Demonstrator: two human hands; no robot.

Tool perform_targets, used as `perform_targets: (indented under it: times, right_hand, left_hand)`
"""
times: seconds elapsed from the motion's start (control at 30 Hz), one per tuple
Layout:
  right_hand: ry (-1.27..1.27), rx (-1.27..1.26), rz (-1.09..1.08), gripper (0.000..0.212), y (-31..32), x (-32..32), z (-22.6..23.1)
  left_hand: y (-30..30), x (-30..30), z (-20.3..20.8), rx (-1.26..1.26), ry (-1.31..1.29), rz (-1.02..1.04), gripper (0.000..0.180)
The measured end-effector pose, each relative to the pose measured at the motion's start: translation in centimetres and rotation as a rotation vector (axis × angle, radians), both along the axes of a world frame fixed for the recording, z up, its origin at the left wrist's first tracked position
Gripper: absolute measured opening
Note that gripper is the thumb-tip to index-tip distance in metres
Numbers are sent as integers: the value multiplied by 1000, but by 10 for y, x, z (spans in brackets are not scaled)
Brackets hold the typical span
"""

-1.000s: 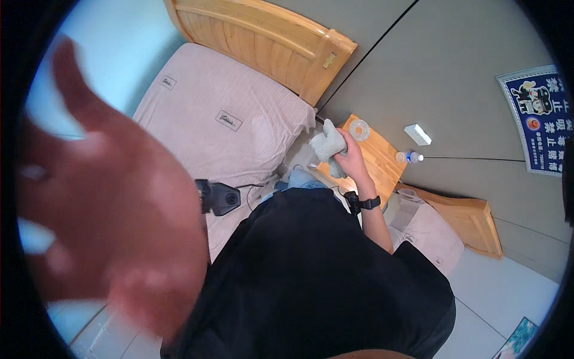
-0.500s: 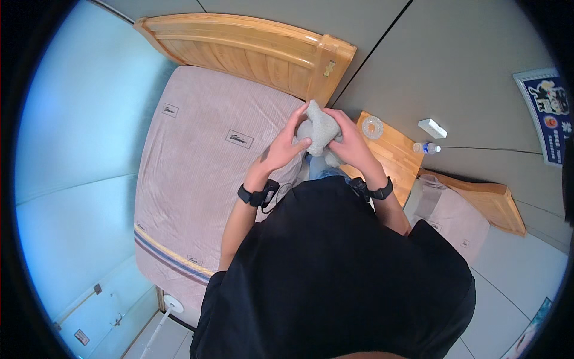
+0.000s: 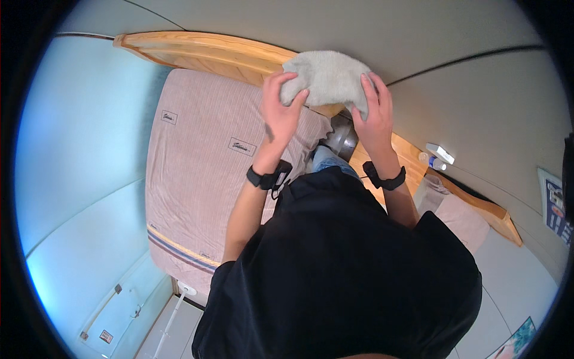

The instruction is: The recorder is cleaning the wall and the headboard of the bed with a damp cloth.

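Note:
A light grey cloth, soft and towel-like, is stretched between my two hands in front of the wooden headboard. My left hand pinches its left end, with the thumb on the near face and the fingers curled over the edge. On the other end, my right hand grips the cloth between thumb and fingers, where a corner hangs down. The cloth hides the right end of the headboard.
A bed with a pinkish striped sheet lies to the left. To the right stand a wooden tabletop, a small white box and a plastic bottle. A second bed lies farther right. A dark grey rounded object sits below the cloth.
The cloth was bunched up between my hands; now it is spread wider and held farther up. My hands have moved apart, and the view has shifted.

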State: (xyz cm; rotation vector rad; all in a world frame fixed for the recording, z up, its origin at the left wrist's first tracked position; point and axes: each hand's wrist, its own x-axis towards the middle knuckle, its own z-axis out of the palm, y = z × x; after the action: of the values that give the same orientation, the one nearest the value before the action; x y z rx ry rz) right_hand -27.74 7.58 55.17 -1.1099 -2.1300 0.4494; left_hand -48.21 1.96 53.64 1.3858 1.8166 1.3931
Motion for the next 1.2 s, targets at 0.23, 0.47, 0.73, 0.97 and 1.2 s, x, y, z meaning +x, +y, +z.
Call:
perform_targets:
  times: [0.23, 0.47, 0.73, 0.97, 1.2]
  right_hand:
    - [-293, 35, 92, 68, 28, -12, -51]
    - [-404, 107, 161, 58, 44, -73, -63]
    - [-262, 210, 258, 49, 66, -170, -67]
    - [-462, 85, 55, 49, 45, -88, -45]
    - [-361, 107, -143, 52, 11, 8, -58]
  left_hand:
    - [49, 7, -45, -20, 504, -240, 45]
    - [60, -39, -73, -20, 581, -152, 44]
    - [78, -126, -87, 13, 563, 56, 54]
    - [69, -56, -93, 10, 661, -97, 54]
    - [46, 35, -62, 193, 453, -314, 46]
